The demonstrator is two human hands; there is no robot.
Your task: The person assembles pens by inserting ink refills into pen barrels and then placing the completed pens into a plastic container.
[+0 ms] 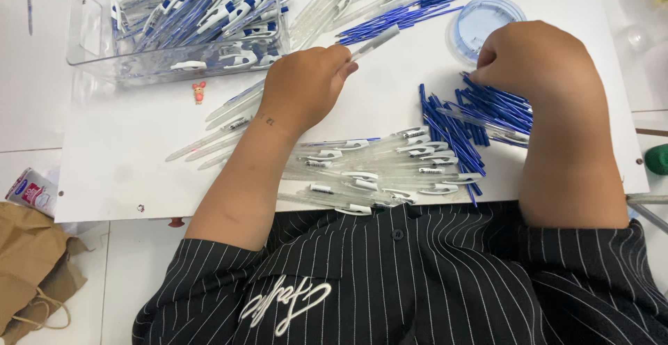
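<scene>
A big flat white counter (125,157) holds everything. At its far left stands a clear plastic box (90,45) full of finished blue-and-white pens. Near the person lies a heap of clear pen tubes with white clips (376,171), and next to it a pile of thin blue ink sticks (452,132). The left hand (303,87) is closed around one clear pen tube (374,41), pinching its near end. The tube looks light, stiff and smooth, so it may slip. The right hand (532,59) is curled shut over the ink sticks; I cannot tell if it holds one.
</scene>
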